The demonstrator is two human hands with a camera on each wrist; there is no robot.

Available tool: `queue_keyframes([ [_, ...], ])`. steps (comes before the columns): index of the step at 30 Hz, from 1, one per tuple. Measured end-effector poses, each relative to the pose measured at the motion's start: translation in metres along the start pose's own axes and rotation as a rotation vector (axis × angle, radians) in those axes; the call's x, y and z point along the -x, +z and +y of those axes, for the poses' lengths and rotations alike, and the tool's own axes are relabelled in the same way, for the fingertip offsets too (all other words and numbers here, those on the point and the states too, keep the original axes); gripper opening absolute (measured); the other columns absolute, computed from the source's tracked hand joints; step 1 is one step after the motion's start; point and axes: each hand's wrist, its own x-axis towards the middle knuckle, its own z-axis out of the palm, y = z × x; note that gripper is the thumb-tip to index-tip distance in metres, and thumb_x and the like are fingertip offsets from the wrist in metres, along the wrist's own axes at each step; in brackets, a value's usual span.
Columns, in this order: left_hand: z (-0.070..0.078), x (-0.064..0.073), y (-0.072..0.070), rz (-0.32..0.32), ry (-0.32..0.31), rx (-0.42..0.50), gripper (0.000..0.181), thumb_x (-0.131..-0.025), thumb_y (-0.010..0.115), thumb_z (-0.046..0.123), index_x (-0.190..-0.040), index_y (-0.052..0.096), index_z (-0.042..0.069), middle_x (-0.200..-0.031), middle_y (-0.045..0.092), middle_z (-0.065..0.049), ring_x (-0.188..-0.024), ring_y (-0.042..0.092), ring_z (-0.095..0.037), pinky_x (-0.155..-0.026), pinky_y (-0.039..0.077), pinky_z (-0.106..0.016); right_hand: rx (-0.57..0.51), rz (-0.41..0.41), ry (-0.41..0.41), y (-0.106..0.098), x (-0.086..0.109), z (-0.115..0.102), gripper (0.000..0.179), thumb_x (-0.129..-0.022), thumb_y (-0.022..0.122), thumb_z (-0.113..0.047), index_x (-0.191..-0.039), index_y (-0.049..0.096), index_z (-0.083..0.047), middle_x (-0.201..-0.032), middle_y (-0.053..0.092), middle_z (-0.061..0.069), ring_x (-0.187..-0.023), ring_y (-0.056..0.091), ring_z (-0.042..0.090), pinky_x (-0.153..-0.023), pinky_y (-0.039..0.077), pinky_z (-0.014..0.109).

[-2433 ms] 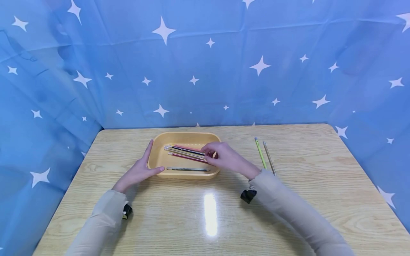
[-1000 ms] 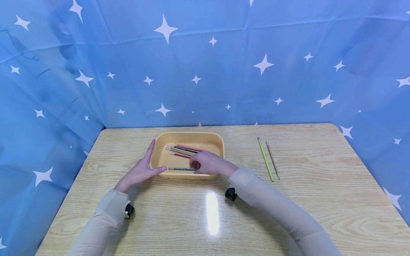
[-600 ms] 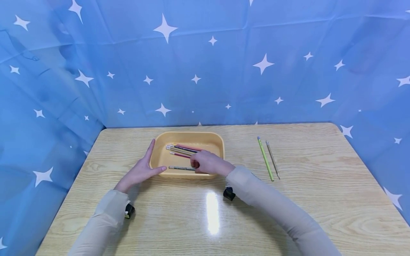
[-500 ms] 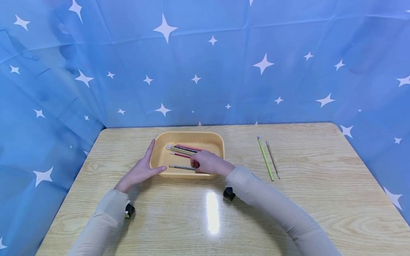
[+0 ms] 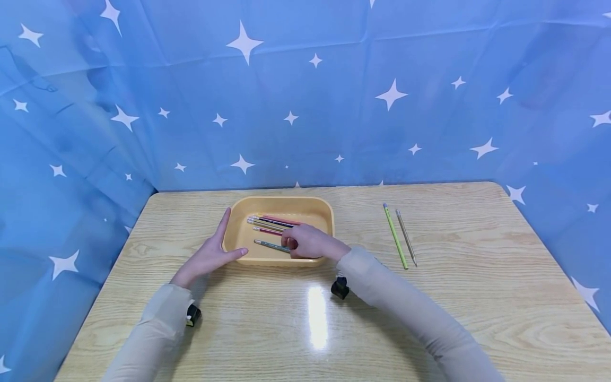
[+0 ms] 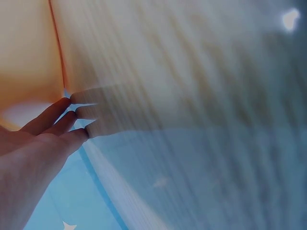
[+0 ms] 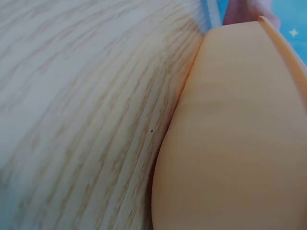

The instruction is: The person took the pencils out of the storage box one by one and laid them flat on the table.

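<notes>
A yellow-orange plastic tray (image 5: 281,199) sits on the table near its back edge. My left hand (image 5: 209,257) rests against the tray's left end, thumb at the front rim and fingers spread, fairly straight; the left wrist view shows fingertips (image 6: 61,102) by the tray's outer wall. Inside the tray, my right hand (image 5: 309,242) pinches a dark grey-green pencil (image 5: 270,245), whose far end is hidden by the hand. Behind it lies a bunch of several pencils (image 5: 268,222) in red, tan, black and pink, partly covered by that hand. Only the tray's outside shows in the right wrist view.
To the right of the tray, a lime-green pencil (image 5: 395,236) and a gold-grey pencil (image 5: 406,237) lie side by side on the wood-grain table (image 5: 477,276). A blue star-patterned cloth (image 5: 315,106) hangs behind and along the sides.
My right hand has moved left and toward the front from the bunch to the grey-green pencil. That pencil's left end has swung toward the bunch. The left hand stays at the tray.
</notes>
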Motion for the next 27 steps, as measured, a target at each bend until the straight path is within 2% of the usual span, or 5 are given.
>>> queue_keyframes([
  [3, 0.0003, 0.0002, -0.0001, -0.001, 0.0, 0.006, 0.11, -0.086, 0.073, 0.037, -0.155, -0.011, 0.023, -0.159, 0.005, -0.021, -0.136, 0.023, -0.048, -0.107, 0.022, -0.062, -0.056, 0.005, -0.017, -0.0016, 0.0007, 0.0017, 0.022, -0.085, 0.069, -0.001, -0.105, 0.067, -0.008, -0.088, 0.063, -0.002, -0.081, 0.056, 0.01, -0.076, 0.048, 0.027],
  [9, 0.0005, 0.0004, -0.0003, 0.0, 0.002, -0.001, 0.11, -0.086, 0.073, 0.037, -0.155, -0.011, 0.024, -0.158, 0.006, -0.022, -0.136, 0.023, -0.048, -0.107, 0.021, -0.061, -0.245, 0.013, -0.039, -0.006, 0.0042, 0.0037, 0.023, -0.086, 0.062, 0.004, -0.107, 0.066, -0.002, -0.081, 0.061, 0.001, -0.073, 0.055, 0.01, -0.071, 0.046, 0.024],
  [17, 0.0004, 0.0, 0.0003, 0.001, 0.003, -0.023, 0.109, -0.086, 0.072, 0.037, -0.155, -0.012, 0.023, -0.159, 0.004, -0.021, -0.137, 0.021, -0.048, -0.107, 0.021, -0.061, -0.417, 0.021, -0.024, -0.0069, 0.0036, 0.0065, 0.025, -0.085, 0.062, 0.005, -0.109, 0.066, 0.001, -0.081, 0.064, 0.005, -0.069, 0.057, 0.011, -0.066, 0.047, 0.023],
  [23, 0.0005, 0.0007, 0.0002, 0.0, 0.006, -0.033, 0.109, -0.086, 0.072, 0.039, -0.155, -0.011, 0.022, -0.159, 0.003, -0.021, -0.136, 0.022, -0.05, -0.106, 0.022, -0.063, -0.489, 0.061, 0.015, -0.0079, 0.0044, 0.0067, 0.025, -0.086, 0.063, 0.005, -0.111, 0.066, 0.001, -0.085, 0.065, 0.008, -0.071, 0.059, 0.015, -0.063, 0.048, 0.024],
  [27, 0.0012, 0.0013, 0.0002, 0.0, 0.002, -0.045, 0.109, -0.086, 0.072, 0.04, -0.155, -0.011, 0.023, -0.159, 0.003, -0.021, -0.135, 0.022, -0.051, -0.106, 0.023, -0.063, -0.474, 0.119, 0.016, -0.0105, 0.0065, 0.0052, 0.026, -0.085, 0.065, 0.004, -0.11, 0.067, 0.001, -0.086, 0.065, 0.007, -0.076, 0.059, 0.013, -0.067, 0.047, 0.023],
])
